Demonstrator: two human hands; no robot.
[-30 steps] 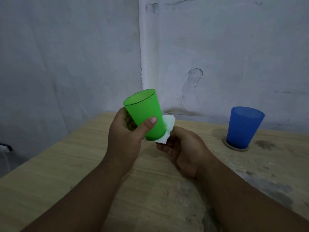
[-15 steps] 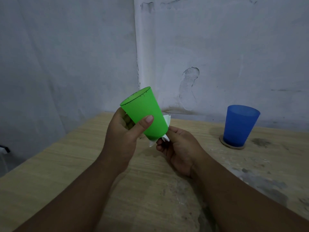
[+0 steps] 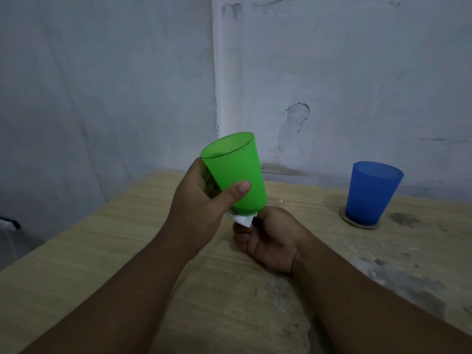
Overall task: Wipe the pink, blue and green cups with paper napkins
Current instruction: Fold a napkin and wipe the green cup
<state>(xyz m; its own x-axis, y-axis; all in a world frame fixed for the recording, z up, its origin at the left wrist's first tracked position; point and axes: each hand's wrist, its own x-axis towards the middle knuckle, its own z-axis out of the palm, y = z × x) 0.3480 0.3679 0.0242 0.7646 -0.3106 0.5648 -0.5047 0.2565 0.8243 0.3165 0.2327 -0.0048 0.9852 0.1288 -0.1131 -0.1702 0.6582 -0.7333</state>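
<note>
My left hand [image 3: 201, 213] grips the green cup [image 3: 236, 172] above the table, mouth up and tilted a little to the left, thumb across its front. Under the cup's base my right hand [image 3: 270, 238] presses a white paper napkin [image 3: 242, 219]; only a small fold of it shows between the cup and my fingers. The blue cup [image 3: 370, 192] stands upright on a round coaster [image 3: 357, 223] at the right, near the wall. No pink cup is in view.
The wooden table [image 3: 102, 251] runs to a left edge and meets the grey wall [image 3: 332, 72] behind. Dark stains and worn patches [image 3: 403, 218] mark its right side. A small white scrap [image 3: 280, 201] lies behind my right hand.
The napkin has slid from the cup's right side down to under its base, with my right hand following. The cup has shifted slightly and stands more upright.
</note>
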